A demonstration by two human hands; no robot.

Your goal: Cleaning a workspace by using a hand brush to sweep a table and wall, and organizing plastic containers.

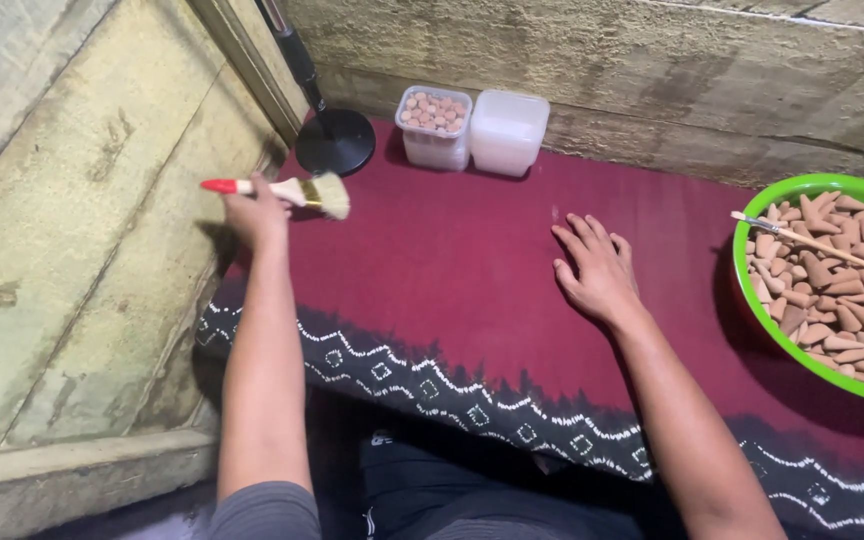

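Maroon cloth (pixel 452 260) with white-patterned black border covers the surface. Green bowl (pixel 802 185) of brown cones far right. Two clear tubs (pixel 472 128) at back wall. Right hand (pixel 597 265) flat, released. Left hand (pixel 257 215) grasps red-handled brush (pixel 297 190), left edge.

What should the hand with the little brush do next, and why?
Probably swing the brush down toward the red cloth. The left hand holds it raised at the cloth's far left edge, bristles in the air, touching nothing, while the right hand lies flat on the cloth, empty.
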